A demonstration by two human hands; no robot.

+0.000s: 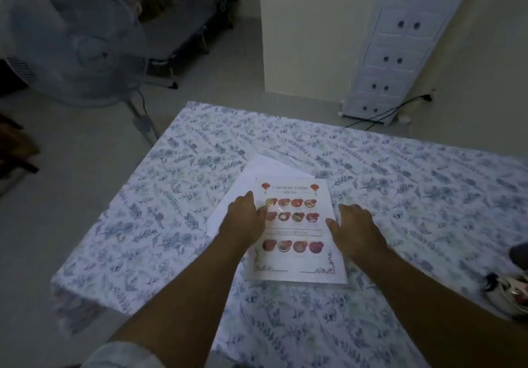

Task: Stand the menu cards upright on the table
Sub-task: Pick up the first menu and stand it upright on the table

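While both hands rest on it, the menu card (297, 230) lies flat on the table (414, 196), printed side up, w/ red lanterns and rows of round food pics under a "Chinese Food Menu" heading. Left hand (245, 219) lies palm down on the card's left edge, fingers spread loose and flat, thumb tip near the upper row of pics; nothing gripped. Right hand (354, 230) sits at the card's right edge, fingers slightly curled, thumb touching the margin; looks like pressing, not holding, but the far fingertips are hidden so can't tell for sure. Under the card a plain white sheet (257, 179) sticks out up and to the left, angled. Beyond it, something clear and shiny, maybe a plastic sleeve (288, 156), too blurry to confirm. Table wears a blue floral cloth. A standing fan (77, 42) is on the floor to the far left, well apart.
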